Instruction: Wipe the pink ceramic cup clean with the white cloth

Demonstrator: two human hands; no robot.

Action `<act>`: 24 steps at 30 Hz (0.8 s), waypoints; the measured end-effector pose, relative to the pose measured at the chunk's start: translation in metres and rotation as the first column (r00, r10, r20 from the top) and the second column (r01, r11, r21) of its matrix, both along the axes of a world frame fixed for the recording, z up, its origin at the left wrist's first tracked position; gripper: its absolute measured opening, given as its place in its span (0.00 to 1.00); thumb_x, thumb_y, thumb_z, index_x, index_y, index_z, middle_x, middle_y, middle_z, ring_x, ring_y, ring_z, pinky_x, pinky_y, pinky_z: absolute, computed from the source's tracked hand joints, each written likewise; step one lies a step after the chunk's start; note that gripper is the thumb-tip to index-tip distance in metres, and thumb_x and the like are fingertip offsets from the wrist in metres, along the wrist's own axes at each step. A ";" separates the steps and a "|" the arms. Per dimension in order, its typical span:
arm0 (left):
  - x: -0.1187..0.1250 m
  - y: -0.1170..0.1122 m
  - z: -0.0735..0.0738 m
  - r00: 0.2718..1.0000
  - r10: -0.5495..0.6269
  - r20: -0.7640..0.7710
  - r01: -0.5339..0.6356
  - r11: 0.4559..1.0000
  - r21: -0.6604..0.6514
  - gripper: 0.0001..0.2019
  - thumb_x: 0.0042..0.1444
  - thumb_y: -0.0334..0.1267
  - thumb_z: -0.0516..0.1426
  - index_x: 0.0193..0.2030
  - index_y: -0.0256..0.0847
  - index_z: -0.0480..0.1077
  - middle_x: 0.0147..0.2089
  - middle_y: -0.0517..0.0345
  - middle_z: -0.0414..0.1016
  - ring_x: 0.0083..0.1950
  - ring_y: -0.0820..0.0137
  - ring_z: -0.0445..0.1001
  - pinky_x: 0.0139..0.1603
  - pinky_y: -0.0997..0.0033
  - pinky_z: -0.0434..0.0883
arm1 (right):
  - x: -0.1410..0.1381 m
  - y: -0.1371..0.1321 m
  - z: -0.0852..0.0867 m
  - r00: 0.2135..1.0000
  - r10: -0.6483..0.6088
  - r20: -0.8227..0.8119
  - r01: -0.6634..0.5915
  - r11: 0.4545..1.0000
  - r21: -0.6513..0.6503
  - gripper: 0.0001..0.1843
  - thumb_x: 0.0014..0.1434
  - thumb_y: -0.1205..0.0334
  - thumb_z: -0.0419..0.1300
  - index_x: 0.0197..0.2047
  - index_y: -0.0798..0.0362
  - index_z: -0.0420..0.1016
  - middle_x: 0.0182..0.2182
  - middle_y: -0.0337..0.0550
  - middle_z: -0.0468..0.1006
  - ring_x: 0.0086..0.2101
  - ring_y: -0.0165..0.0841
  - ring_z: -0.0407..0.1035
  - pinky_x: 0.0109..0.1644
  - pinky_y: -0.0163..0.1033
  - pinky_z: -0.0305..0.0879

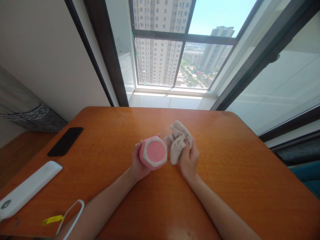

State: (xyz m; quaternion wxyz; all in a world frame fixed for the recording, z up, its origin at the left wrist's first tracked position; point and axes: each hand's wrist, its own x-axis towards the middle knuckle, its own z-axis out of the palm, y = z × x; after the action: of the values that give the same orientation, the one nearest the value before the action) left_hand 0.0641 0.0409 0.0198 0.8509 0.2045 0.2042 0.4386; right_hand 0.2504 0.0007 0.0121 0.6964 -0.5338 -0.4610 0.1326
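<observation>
My left hand (pixel 140 165) is wrapped round a pink object (pixel 155 151), its flat face turned toward me. That face is a round pink disc inside a whitish, roughly hexagonal rim; the rest of its body is hidden behind it, so I cannot tell its exact kind. To the right, my right hand (pixel 190 160) grips a crumpled light-grey cloth (pixel 178 141), bunched above the fingers. The cloth's left edge lies close beside the pink object; whether they touch I cannot tell. Both hands are over the middle of the wooden table (pixel 225 160).
On the table's left lie a black phone (pixel 65 141) and a long white device (pixel 30 188). A white cord (pixel 75 213) with a yellow tag (pixel 53 220) is by my left forearm. Beyond the table's far edge is a window (pixel 185 36); a curtain (pixel 30 103) hangs at left.
</observation>
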 end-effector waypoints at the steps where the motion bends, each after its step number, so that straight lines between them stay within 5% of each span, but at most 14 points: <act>1: -0.001 0.000 0.001 1.000 -0.017 0.004 0.017 1.000 -0.005 0.39 0.61 0.61 0.61 0.69 0.33 0.73 0.59 0.42 0.84 0.64 0.47 0.79 0.68 0.48 0.73 | 0.011 0.008 -0.001 0.971 -0.046 -0.234 0.036 0.998 -0.047 0.18 0.72 0.50 0.58 0.58 0.48 0.80 0.46 0.43 0.88 0.48 0.41 0.83 0.57 0.51 0.81; 3: -0.002 -0.003 0.002 0.998 -0.059 0.005 0.059 0.998 -0.009 0.41 0.60 0.62 0.62 0.72 0.32 0.71 0.57 0.42 0.84 0.58 0.49 0.82 0.63 0.51 0.75 | 0.029 0.021 -0.001 0.822 0.037 -0.568 -0.081 0.995 -0.053 0.21 0.69 0.45 0.58 0.55 0.48 0.81 0.42 0.40 0.88 0.45 0.41 0.83 0.54 0.51 0.81; 5: -0.003 -0.005 0.001 0.996 -0.085 0.005 0.085 0.996 0.004 0.42 0.59 0.61 0.64 0.71 0.32 0.71 0.55 0.42 0.85 0.54 0.52 0.83 0.58 0.56 0.76 | 0.041 0.028 0.002 0.695 0.151 -0.703 -0.234 0.972 -0.023 0.23 0.66 0.40 0.59 0.51 0.49 0.82 0.41 0.40 0.88 0.43 0.42 0.83 0.55 0.53 0.81; 10: -0.001 -0.008 -0.002 0.995 -0.094 -0.018 0.094 0.995 0.029 0.38 0.57 0.59 0.66 0.66 0.31 0.76 0.50 0.44 0.86 0.58 0.50 0.82 0.62 0.56 0.75 | 0.030 0.018 0.012 0.640 0.381 -0.667 -0.532 0.846 -0.027 0.39 0.68 0.25 0.50 0.52 0.51 0.82 0.40 0.47 0.88 0.45 0.48 0.84 0.55 0.58 0.81; 13: 0.002 -0.009 -0.003 0.996 -0.079 -0.031 0.080 0.996 0.034 0.36 0.57 0.57 0.67 0.64 0.31 0.78 0.50 0.43 0.87 0.58 0.47 0.82 0.63 0.53 0.74 | 0.012 0.010 0.010 0.629 0.473 -0.618 -0.628 0.777 -0.045 0.33 0.63 0.34 0.66 0.58 0.51 0.79 0.44 0.48 0.88 0.45 0.47 0.84 0.53 0.56 0.81; 17: 0.004 -0.010 -0.002 0.994 -0.109 -0.022 0.110 0.992 0.060 0.36 0.58 0.58 0.66 0.65 0.32 0.77 0.54 0.42 0.86 0.60 0.47 0.81 0.64 0.53 0.73 | 0.012 0.011 -0.001 0.811 0.346 -0.472 -0.483 0.851 -0.205 0.27 0.56 0.48 0.75 0.55 0.52 0.80 0.45 0.45 0.88 0.44 0.44 0.82 0.52 0.51 0.81; 21: 0.002 -0.009 -0.002 0.994 -0.105 -0.040 0.108 0.992 0.059 0.37 0.58 0.58 0.65 0.66 0.33 0.76 0.54 0.43 0.86 0.57 0.49 0.82 0.60 0.56 0.75 | 0.058 0.020 0.003 0.963 0.264 0.052 -0.226 0.899 -0.374 0.21 0.65 0.44 0.66 0.51 0.50 0.84 0.50 0.46 0.87 0.54 0.47 0.78 0.66 0.58 0.71; 24: 0.001 -0.009 -0.004 0.994 -0.097 -0.041 0.099 0.994 0.042 0.37 0.58 0.58 0.65 0.66 0.34 0.76 0.55 0.43 0.86 0.57 0.50 0.82 0.59 0.57 0.75 | 0.110 0.026 0.013 0.985 -0.072 0.157 0.125 0.925 -0.359 0.23 0.65 0.41 0.63 0.46 0.53 0.84 0.49 0.54 0.86 0.58 0.53 0.75 0.68 0.62 0.67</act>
State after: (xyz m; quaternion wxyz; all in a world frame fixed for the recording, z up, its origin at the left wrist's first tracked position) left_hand 0.0656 0.0321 0.0159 0.8627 0.2414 0.2006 0.3965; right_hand 0.3602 0.0265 0.0252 0.5556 -0.6853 -0.4484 0.1433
